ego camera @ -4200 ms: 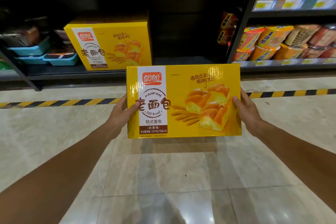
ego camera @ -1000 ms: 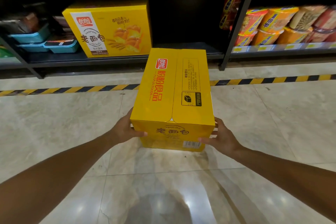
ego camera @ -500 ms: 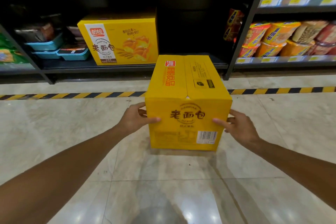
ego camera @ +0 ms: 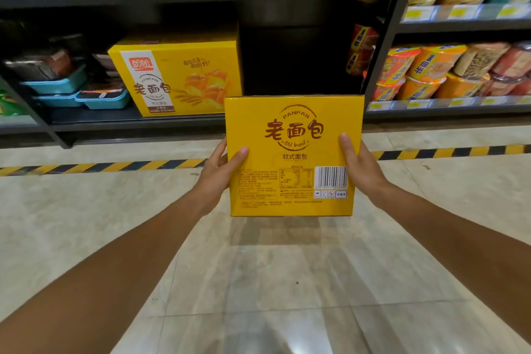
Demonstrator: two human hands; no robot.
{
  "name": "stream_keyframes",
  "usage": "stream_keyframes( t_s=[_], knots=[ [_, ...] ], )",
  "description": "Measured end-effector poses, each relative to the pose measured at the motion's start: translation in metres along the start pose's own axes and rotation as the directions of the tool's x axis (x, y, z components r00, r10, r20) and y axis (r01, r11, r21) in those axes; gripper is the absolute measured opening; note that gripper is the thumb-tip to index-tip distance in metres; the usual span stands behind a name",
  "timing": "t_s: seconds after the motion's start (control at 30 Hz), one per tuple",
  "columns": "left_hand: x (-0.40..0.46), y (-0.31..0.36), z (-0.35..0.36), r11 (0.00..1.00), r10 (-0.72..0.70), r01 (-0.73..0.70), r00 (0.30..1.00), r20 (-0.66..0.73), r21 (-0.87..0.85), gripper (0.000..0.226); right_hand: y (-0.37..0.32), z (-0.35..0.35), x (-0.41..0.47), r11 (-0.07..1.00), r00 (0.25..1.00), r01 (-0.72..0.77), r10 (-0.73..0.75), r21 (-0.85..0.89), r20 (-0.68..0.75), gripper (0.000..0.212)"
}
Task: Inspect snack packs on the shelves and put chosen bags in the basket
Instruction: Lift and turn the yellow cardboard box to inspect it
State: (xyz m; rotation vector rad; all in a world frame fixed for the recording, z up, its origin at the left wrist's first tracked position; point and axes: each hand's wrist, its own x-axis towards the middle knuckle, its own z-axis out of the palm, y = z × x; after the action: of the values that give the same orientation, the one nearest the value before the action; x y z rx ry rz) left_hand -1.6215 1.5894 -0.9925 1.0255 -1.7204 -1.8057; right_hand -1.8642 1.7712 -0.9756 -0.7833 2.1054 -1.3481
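Fingers wrapped round both side edges: our left hand (ego camera: 217,171) grips the left edge of the yellow bread box (ego camera: 293,155), thumb lying flat on the face turned to us, the other fingers curled behind it. Our right hand (ego camera: 360,167) holds the right edge likewise, thumb pressed on the face just above the barcode (ego camera: 331,177); its remaining fingers are hidden behind the box.

We hold the box upright in the air over the pale tiled floor (ego camera: 258,282), in front of the lower shelf (ego camera: 138,119) — the narrow end panel faces us, with brown characters, "Old bread" lettering and small print we cannot read.

On that shelf, behind and left of the held box, stands a second yellow box (ego camera: 178,77) of the same brand, front panel outward. Teal trays (ego camera: 83,93) sit further left. Instant noodle cups (ego camera: 431,72) fill the shelf on the right. A yellow-and-black striped line (ego camera: 100,167) runs along the floor at the shelf base.
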Motion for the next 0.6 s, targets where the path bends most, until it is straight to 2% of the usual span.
stream_keyframes(
  t_s=[0.33, 0.6],
  knots=[
    [0.0060, -0.0037, 0.0000, 1.000, 0.023, -0.022, 0.999, -0.048, 0.010, 0.080, 0.0086, -0.0010, 0.0081, 0.999, 0.999, 0.032, -0.032, 0.008, -0.007, 0.057],
    [0.0003, -0.0053, 0.0022, 0.999, 0.039, -0.038, 0.999, -0.029, 0.024, 0.077, 0.0112, -0.0030, 0.0063, 0.999, 0.998, 0.050, -0.051, 0.015, 0.025, 0.055]
  ],
)
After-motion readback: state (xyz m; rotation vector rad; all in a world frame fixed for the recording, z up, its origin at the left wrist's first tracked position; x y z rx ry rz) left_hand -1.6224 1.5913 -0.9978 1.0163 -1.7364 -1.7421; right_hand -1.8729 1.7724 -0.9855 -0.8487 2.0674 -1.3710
